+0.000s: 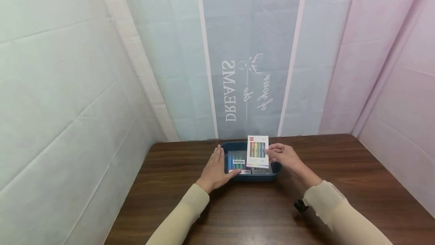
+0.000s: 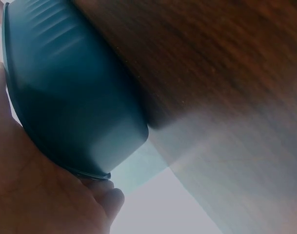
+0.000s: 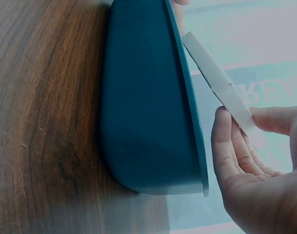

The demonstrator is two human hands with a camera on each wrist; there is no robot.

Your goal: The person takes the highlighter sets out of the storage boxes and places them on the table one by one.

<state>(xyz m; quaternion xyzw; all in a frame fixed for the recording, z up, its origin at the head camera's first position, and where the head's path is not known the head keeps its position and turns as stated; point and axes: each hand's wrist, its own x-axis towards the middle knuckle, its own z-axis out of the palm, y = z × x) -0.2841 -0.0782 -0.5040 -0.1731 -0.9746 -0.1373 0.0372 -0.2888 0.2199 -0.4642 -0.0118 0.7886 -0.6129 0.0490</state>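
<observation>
A dark teal plastic bin (image 1: 255,178) stands near the table's far edge. My left hand (image 1: 214,170) lies along its left end, fingers extended at the rim and thumb over the front edge. In the left wrist view, the palm is against the bin's rim (image 2: 46,156). Between thumb and fingertips my right hand (image 1: 284,159) pinches a white box of coloured pens (image 1: 257,150) by its right edge, tilted above the bin. The right wrist view shows this box (image 3: 219,83) edge-on beside the rim. Inside the bin lies a clear pack of blue and green pens (image 1: 232,158), partly covered by my thumb.
The brown wooden table (image 1: 238,214) extends in front and to both sides. Behind it hangs a pale blue fabric backdrop (image 1: 251,30) with mirrored lettering, and pale fabric walls (image 1: 68,86) stand at the sides. A small black object (image 1: 300,206) is at the right sleeve.
</observation>
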